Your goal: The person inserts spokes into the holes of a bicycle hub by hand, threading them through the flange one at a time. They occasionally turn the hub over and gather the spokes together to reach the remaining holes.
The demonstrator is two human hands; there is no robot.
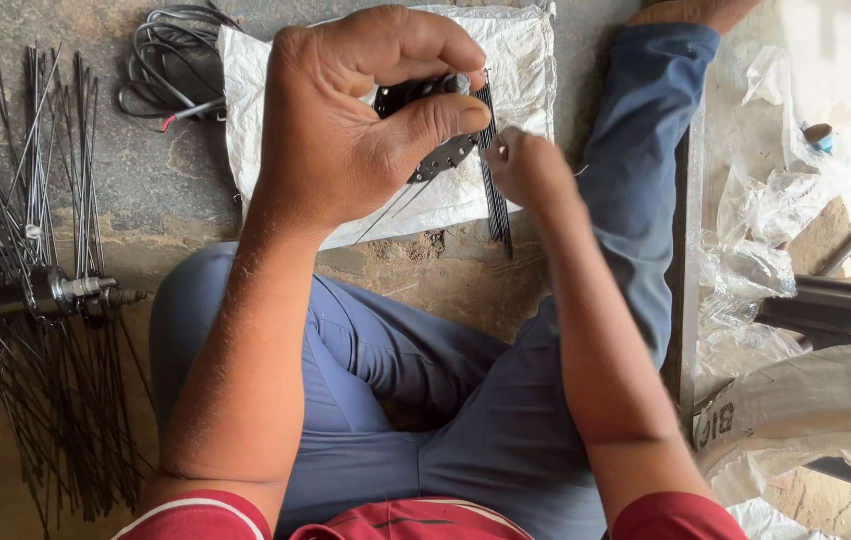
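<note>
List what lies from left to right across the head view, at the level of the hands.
Loose black spokes → coiled black cable → left hand gripping a black hub → right hand on a spoke bundle → crumpled clear plastic.

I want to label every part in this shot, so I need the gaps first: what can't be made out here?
Head view only:
- Dark round perforated metal hub: mostly covered by the left hand; its full shape is hidden.
- Bundle of thin black wire spokes: its upper end is hidden behind the right hand and the hub.
- Spoked hubs lying on the floor: cut off by the left edge.
- Coiled black cable: partly under the white woven sack.
</note>
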